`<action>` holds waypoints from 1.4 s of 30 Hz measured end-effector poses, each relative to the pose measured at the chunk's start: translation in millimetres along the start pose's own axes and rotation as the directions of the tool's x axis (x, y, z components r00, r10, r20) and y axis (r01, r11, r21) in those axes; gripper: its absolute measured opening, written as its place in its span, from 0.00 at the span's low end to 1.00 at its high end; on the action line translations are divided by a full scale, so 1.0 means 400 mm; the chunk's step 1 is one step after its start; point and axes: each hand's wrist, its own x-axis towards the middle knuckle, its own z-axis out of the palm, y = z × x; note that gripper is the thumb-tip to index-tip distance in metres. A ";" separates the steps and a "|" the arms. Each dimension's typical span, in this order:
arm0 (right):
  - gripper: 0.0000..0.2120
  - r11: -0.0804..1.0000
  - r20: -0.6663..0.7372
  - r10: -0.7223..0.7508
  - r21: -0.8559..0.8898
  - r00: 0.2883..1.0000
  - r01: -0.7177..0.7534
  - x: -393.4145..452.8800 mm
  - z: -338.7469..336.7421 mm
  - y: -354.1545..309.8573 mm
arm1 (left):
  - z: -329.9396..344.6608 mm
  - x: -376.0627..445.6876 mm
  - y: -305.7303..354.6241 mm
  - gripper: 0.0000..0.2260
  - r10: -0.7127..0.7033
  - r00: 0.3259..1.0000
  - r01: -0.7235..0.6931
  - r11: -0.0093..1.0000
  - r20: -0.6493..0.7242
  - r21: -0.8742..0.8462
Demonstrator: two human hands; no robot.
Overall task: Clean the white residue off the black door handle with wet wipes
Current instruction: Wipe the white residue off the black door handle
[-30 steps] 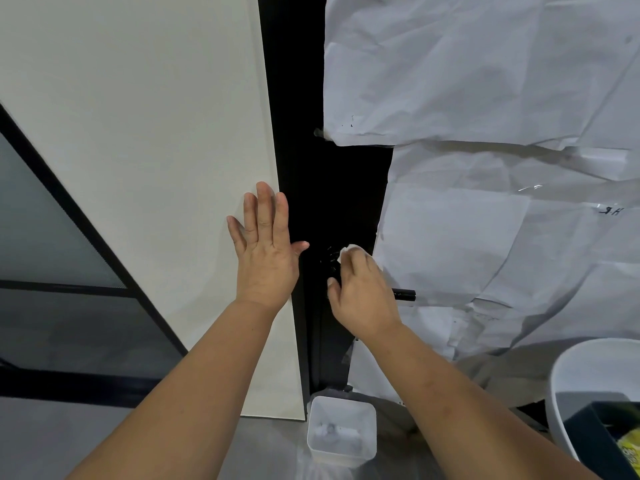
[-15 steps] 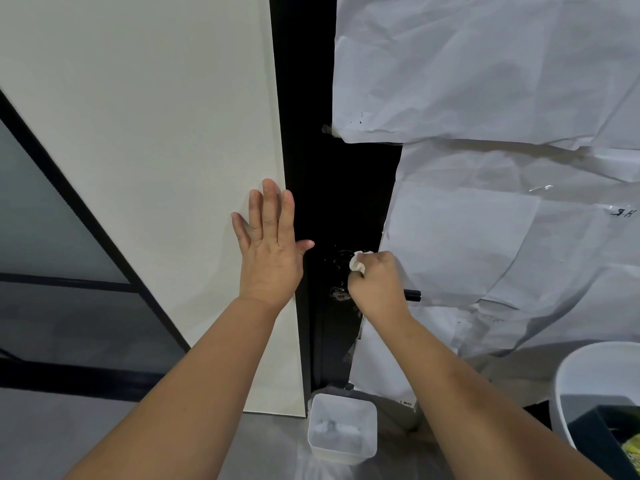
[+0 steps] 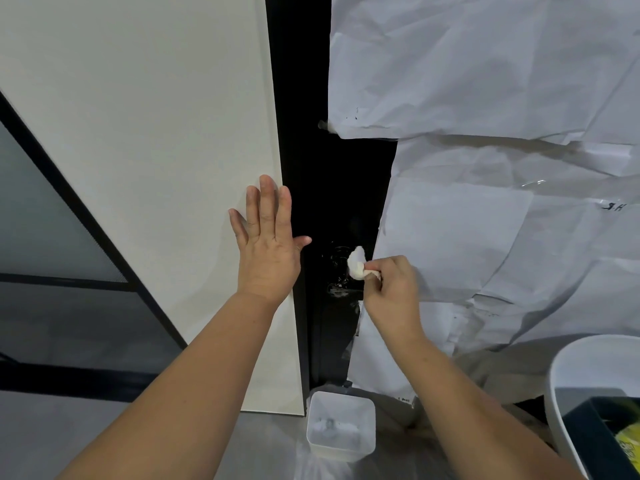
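**me:** Head cam has my left hand (image 3: 266, 251) flat with fingers straight, pressed on the white panel (image 3: 156, 140) just left of the black door handle (image 3: 341, 271). My right hand (image 3: 389, 292) is pinching a balled-up wet wipe (image 3: 356, 266), and the wad touches the handle's right side. The lever itself is mostly hidden behind my knuckles, but white flecks still show on the black around it, so I'd say I'm not done.

**reply:** Looks like you're only dabbing with a corner. Unfold to a clean face, press harder, and rub small circles on the flecks just left of the wad. Keep that left hand bracing so the door doesn't swing.

**me:** Fair. Compared with half a second ago, my right hand has slid right of the handle and rolled over, so more of the wipe sticks out now. Left hand hasn't budged. White tub (image 3: 341, 424) is still on the floor below the handle.
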 end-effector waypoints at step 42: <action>0.20 0.969 -0.330 -0.084 0.192 0.940 0.154 -0.056 0.318 0.151 | 0.045 -0.002 -0.008 0.33 0.055 0.989 -0.068 0.994 -0.136 -0.090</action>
